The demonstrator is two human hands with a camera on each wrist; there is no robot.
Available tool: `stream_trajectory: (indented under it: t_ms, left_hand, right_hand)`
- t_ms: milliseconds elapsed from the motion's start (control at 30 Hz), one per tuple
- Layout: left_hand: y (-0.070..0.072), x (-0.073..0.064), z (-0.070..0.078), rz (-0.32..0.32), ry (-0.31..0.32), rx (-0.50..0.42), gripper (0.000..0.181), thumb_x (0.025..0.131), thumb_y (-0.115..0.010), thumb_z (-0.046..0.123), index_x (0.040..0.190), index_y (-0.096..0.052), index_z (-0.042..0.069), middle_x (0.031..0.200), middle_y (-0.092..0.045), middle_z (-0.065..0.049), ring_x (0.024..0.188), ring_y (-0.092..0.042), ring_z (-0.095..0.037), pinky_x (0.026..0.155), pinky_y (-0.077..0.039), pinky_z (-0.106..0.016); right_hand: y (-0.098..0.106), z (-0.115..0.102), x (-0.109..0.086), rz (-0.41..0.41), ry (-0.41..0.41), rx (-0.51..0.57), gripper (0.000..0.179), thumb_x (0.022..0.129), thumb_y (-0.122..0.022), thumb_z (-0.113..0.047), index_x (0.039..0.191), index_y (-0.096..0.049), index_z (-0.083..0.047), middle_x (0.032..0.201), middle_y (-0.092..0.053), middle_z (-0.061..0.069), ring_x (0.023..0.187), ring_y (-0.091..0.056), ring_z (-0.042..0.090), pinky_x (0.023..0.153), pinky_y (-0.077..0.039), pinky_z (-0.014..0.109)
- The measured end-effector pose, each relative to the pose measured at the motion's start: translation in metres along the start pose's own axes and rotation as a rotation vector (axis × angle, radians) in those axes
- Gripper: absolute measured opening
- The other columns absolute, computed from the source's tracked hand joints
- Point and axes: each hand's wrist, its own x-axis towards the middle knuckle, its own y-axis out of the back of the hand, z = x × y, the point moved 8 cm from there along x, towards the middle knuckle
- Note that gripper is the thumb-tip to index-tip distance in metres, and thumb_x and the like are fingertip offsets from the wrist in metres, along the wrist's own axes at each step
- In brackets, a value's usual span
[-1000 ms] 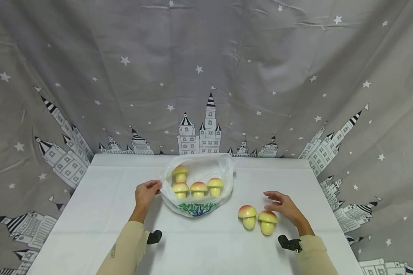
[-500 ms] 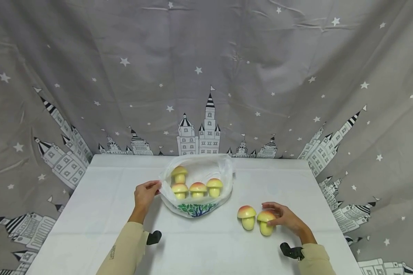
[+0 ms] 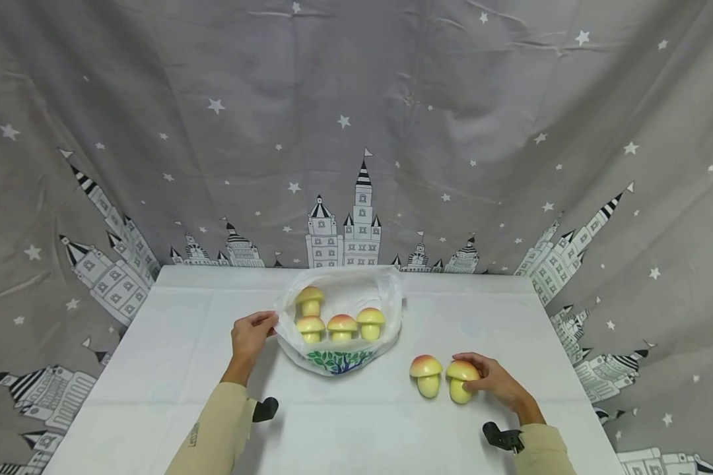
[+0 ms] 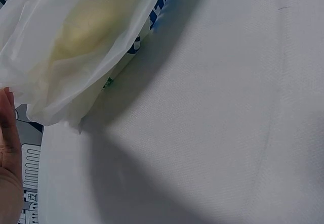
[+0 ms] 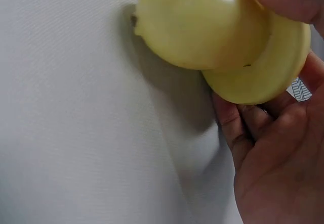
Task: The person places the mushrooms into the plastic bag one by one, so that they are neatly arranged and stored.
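Note:
A white translucent plastic bag [image 3: 386, 340] with a green and blue tree print lies with its mouth spread, several yellow toy mushrooms [image 3: 371, 323] inside. My left hand [image 3: 251, 338] pinches the bag's left rim; in the left wrist view a mushroom shows faintly through the plastic [image 4: 86, 32]. On the right, my right hand [image 3: 499, 382] grips a yellow toy mushroom [image 3: 459, 388], thumb on the stem side and fingers around the cap. The right wrist view shows this mushroom [image 5: 197, 27] close to the cloth. Another mushroom with a reddish cap [image 3: 426, 377] lies just left of it.
A white cloth covers the table [image 3: 344, 435]. Behind and at both sides hangs a grey curtain [image 3: 356, 79] with stars and castles. A black wrist camera mount [image 3: 265, 410] sits on the left sleeve and another mount [image 3: 502, 437] on the right.
My right hand has come down from above the right mushroom and closed its fingers and thumb on it, shifting it slightly. The left hand stays on the bag's rim.

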Motion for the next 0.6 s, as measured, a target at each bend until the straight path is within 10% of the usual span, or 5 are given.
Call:
stream_trajectory:
  t_ms: [600]
  left_hand:
    - [-0.0033,0.0003,-0.0022,-0.002,0.018,-0.016,0.029,0.093,-0.064,0.015,0.114,-0.066,-0.005,0.107,-0.066,-0.019,0.071,-0.062,-0.003,0.066,-0.052,-0.012]
  right_hand:
    - [0.0090,0.0089,-0.0006,0.157,-0.027,0.008,0.056,0.081,-0.070,-0.003,0.132,-0.048,0.005,0.135,-0.050,0.021,0.113,-0.051,0.007,0.092,-0.040,0.012]
